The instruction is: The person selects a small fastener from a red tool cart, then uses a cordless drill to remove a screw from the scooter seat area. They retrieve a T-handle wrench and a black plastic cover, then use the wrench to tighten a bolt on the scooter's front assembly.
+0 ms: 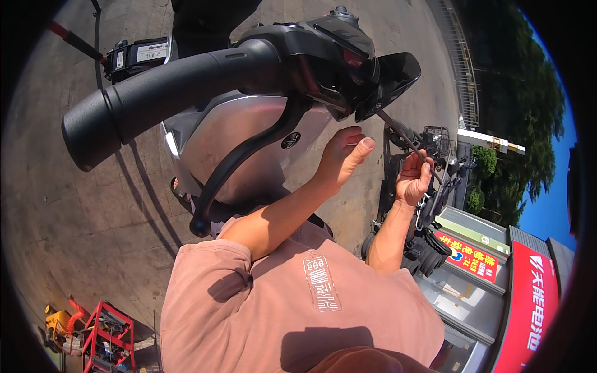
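A scooter handlebar fills the upper view, with a black rubber grip, a curved brake lever, a black central housing and a dark oblong part, likely a mirror. My left hand is just below the housing, empty, with fingers loosely curved and thumb apart. To its right, my right hand has its fingertips closed on a thin dark rod, which runs up toward the underside of the oblong part. The silver front panel sits behind the lever.
A red tool rack and yellow machine stand at lower left on paving. A sandalled foot shows beside the scooter. Parked two-wheelers, shopfronts with red signs, a railing and trees line the right.
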A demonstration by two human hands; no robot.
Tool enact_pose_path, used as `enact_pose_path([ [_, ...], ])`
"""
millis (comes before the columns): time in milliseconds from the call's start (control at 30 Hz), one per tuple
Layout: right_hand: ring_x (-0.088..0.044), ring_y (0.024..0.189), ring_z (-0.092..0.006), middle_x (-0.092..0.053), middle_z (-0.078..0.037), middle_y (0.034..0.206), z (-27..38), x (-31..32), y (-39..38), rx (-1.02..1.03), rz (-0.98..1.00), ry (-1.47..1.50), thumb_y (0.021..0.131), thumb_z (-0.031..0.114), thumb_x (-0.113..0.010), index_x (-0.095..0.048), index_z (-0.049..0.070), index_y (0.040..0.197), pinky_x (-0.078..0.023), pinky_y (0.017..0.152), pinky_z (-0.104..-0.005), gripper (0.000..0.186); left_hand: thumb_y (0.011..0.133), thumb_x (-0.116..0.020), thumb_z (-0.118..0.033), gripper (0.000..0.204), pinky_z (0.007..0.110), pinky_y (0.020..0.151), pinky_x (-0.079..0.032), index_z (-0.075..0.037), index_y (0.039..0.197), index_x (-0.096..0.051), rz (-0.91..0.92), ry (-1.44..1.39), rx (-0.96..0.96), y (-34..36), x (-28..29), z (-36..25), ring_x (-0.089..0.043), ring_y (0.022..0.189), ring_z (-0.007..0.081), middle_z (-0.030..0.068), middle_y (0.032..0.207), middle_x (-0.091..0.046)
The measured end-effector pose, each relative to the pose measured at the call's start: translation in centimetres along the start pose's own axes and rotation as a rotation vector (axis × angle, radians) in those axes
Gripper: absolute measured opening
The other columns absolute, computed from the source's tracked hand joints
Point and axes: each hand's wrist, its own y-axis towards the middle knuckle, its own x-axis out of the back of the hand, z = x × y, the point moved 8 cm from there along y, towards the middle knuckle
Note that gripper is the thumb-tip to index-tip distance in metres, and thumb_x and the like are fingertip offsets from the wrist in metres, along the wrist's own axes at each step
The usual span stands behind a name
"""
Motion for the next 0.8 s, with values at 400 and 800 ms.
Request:
enact_pose_path([
  [400,-0.065,0.097,-0.024,-0.063,-0.015,0.112,0.5,0.3,-0.8,-0.021,-0.08,-0.083,0.095,0.013,-0.049,-0.059,0.006,0.109,-0.057,0.084,-0.0356,0.018,0.084,-0.068,-0.017,0.041,0.034,0.081,-0.053,-0.015,0.121,-0.051,0.408,-0.763,0.115,4.0,-3.4,1.1,-0.062,0.101,0.0214,0.0012,0.118,-0.06],
  [800,-0.067,0.089,-0.0194,-0.066,-0.013,0.107,-0.6,1.3,-2.2,-0.099,-0.198,-0.019,0.094,0.018,-0.054,-0.062,0.009,0.105,-0.059,0.074,-0.0313,0.016,0.083,-0.068,-0.012,0.03,0.029,0.073,-0.054,-0.012,0.111,-0.058,0.325,-0.677,0.105,4.5,-3.0,1.3,-0.066,0.091,0.0166,-0.0009,0.103,-0.065],
])
